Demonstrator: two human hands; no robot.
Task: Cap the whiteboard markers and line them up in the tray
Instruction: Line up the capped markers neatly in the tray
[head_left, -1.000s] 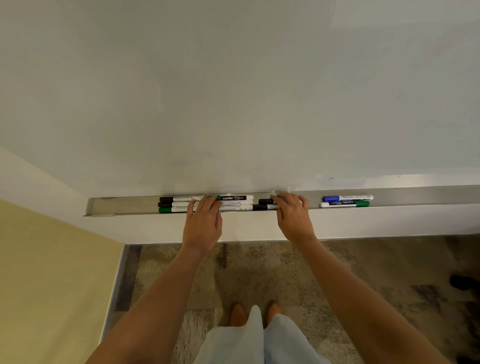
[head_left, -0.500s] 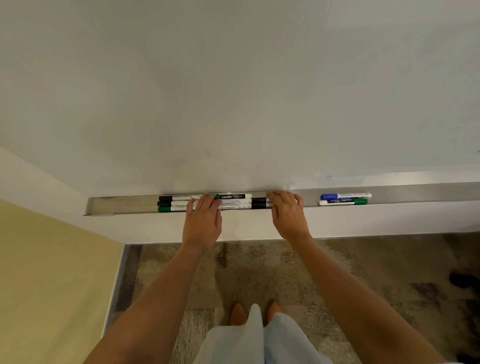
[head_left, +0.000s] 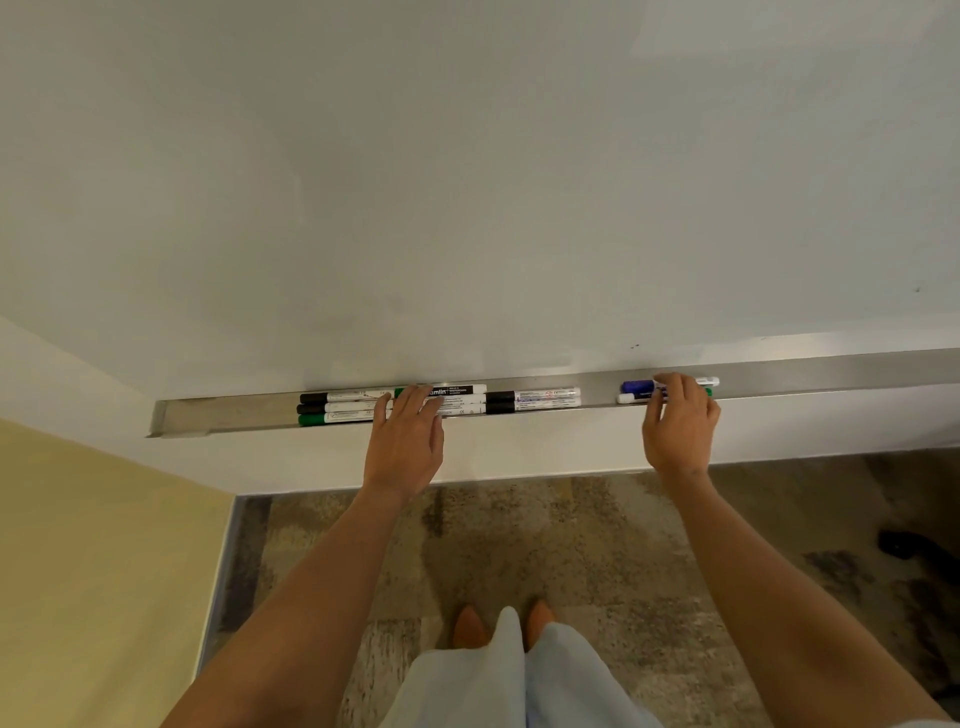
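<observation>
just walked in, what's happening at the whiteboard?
A person is tidying capped markers in the tray. The left hand rests with straight fingers on the marker cluster at the tray's left. The right hand reaches onto the blue-capped marker pair further right; whether it grips them is unclear.

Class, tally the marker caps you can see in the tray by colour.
Black caps: 4
Green caps: 3
Blue caps: 1
Total: 8 visible; the left hand may hide more.
</observation>
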